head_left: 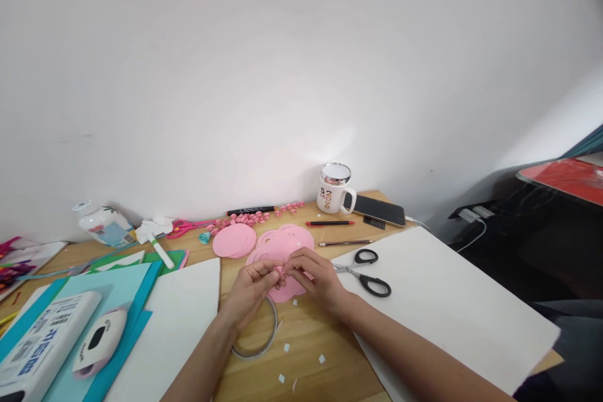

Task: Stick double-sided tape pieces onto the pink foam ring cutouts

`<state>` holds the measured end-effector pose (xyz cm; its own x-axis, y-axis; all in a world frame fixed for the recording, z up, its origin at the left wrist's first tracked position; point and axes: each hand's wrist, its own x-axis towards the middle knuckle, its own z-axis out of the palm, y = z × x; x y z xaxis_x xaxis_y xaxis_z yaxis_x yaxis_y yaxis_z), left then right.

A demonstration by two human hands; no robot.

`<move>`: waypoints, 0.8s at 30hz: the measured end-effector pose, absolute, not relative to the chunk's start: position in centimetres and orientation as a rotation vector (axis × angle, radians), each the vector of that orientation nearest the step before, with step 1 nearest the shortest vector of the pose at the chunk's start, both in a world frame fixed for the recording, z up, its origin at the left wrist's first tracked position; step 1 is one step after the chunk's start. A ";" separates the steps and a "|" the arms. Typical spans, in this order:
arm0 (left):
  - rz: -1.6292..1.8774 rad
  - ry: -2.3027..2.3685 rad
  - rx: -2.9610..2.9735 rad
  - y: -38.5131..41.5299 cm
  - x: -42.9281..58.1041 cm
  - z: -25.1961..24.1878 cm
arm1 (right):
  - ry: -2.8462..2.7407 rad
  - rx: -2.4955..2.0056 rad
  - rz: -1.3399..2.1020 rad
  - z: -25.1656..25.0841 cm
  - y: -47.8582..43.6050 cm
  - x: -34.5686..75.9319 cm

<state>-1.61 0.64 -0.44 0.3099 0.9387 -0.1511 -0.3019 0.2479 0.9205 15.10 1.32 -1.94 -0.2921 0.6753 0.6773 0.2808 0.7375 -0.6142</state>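
Left hand (252, 287) pinching small pink paper piece (283, 271) just left of black-handled steel scissors (365, 271) | right hand (315, 276) pinching its other side, fingertips closed, likely steadying something so flimsy | flat pink spiral-cut paper circles (282, 242) lying left of scissors, underneath the hands.

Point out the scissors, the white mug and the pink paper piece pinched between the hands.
scissors (353, 271), head view, on the pivot.
white mug (330, 196), head view, on its printed side.
pink paper piece (282, 271), head view, on the bit showing between the fingertips.
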 end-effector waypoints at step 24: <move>0.973 0.978 1.213 0.6 -1.7 -0.6 | -1.823 -0.801 0.659 -2.2 1.1 14.7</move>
<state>-1.71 0.59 -0.60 0.2875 0.9551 -0.0718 -0.0667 0.0947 0.9933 14.74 1.07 -2.17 -0.2834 0.7705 0.5710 0.2268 0.6324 -0.7407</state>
